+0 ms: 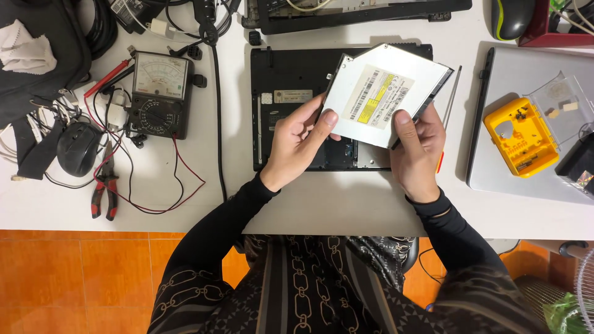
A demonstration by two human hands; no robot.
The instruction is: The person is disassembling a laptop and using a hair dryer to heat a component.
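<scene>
White tabletop (346,207) carries everything. Under hands: black laptop base (291,80), underside up. Far left of hands: black analog multimeter (159,94) with red leads, red-handled pliers (104,188), black computer mouse (77,148), black fabric bag (43,55). Right of hands: closed silver laptop (526,179) bearing yellow plastic case. Beyond hands: black laptop panel (359,12), second dark mouse (512,17).

drive label (377,96) — white and yellow | laptop sticker (292,96) — pale, rectangular
</scene>
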